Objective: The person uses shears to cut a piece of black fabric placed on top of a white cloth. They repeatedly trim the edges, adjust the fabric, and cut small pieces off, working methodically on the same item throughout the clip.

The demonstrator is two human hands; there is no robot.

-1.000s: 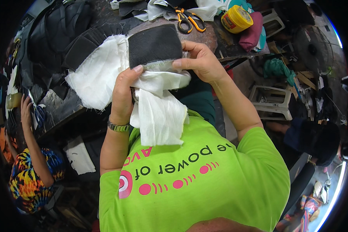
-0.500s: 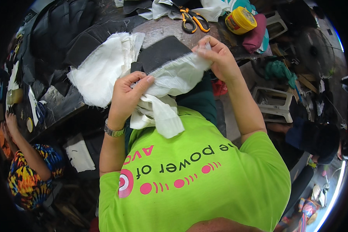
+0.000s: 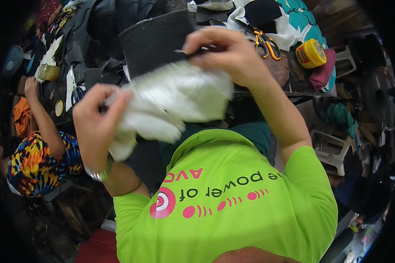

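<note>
Two hands raised, head view. Left hand [image 3: 96,116] grips lower end of crumpled white fabric piece [image 3: 171,101]; right hand [image 3: 226,55] pinches upper edge together with dark grey felt-like panel [image 3: 156,41]. Orange-handled scissors [image 3: 265,44], yellow tape roll [image 3: 310,53] on cluttered workbench [image 3: 285,81] behind.

Round yellow tub [image 3: 310,53] with a printed label band, standing near the right end of the worktop [image 3: 278,70], just beside orange-handled scissors [image 3: 265,44] and touching a pink cloth bundle [image 3: 322,72] at the right edge. Small round tin [image 3: 59,108], pale lid with dark rim, lying toward the worktop's left edge, too small to make out further. Pink printed emblem and lettering on the lime-green shirt [image 3: 224,197]. No signs or screens.
</note>
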